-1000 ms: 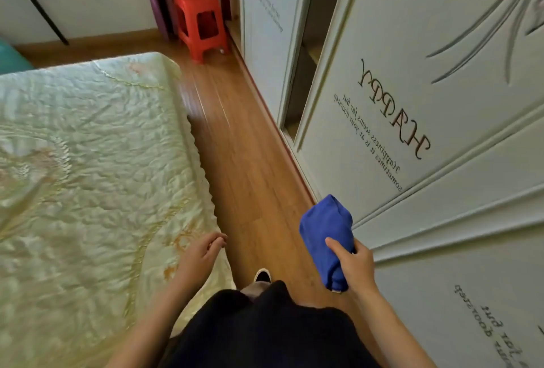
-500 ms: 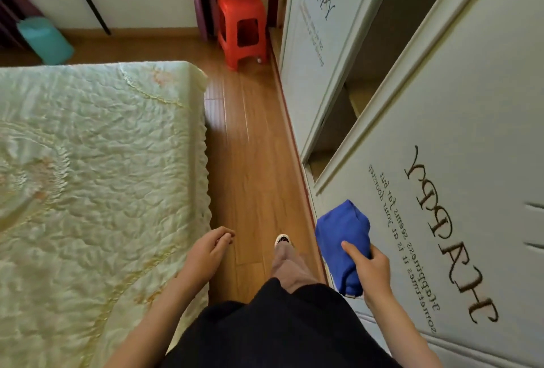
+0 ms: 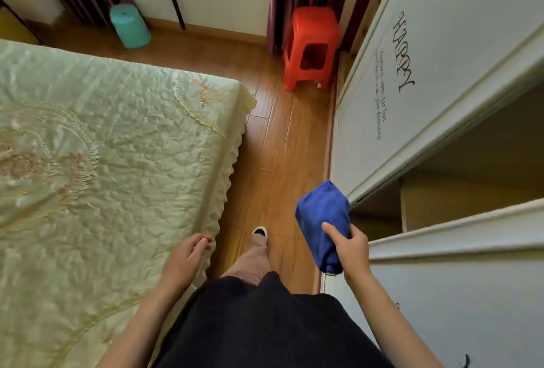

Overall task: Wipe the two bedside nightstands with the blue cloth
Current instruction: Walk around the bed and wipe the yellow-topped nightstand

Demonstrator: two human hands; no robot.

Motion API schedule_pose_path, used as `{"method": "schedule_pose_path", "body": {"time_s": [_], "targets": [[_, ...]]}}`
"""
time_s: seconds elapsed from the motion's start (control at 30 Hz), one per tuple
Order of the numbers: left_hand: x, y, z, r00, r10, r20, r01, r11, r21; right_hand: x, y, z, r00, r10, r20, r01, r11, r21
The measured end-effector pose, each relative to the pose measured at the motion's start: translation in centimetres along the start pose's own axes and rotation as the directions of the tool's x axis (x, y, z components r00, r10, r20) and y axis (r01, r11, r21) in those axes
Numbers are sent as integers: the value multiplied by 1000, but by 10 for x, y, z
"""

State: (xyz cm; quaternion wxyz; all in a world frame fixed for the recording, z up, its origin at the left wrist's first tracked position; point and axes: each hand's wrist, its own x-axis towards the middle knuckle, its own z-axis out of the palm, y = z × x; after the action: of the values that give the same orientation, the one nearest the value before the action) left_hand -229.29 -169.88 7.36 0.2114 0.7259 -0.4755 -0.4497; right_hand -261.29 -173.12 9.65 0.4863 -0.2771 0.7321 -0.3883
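The folded blue fabric cloth (image 3: 322, 222) is being gripped by the right hand (image 3: 351, 251), its long axis pointing ahead along the wooden floor (image 3: 282, 144). The left hand (image 3: 184, 260) is being carried empty, fingers loosely curled. No nightstand is being shown.

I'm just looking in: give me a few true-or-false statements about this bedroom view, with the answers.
1. The right hand holds the blue cloth. True.
2. The left hand carries a spray bottle. False: it is empty, near the bed edge.
3. The stool ahead is green. False: it is red.
4. A nightstand is being wiped. False: no nightstand is in view.
5. The floor is wooden. True.
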Motion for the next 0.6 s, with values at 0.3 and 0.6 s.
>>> {"method": "schedule_pose_path", "body": {"time_s": [0.3, 0.6], "targets": [[201, 110, -2, 997, 47, 62, -47, 999, -2, 161, -100, 37, 999, 17, -50, -18, 1000, -5], [380, 251, -12, 963, 202, 178, -212, 976, 41, 304, -210, 51, 984, 11, -179, -13, 1000, -10]]}}
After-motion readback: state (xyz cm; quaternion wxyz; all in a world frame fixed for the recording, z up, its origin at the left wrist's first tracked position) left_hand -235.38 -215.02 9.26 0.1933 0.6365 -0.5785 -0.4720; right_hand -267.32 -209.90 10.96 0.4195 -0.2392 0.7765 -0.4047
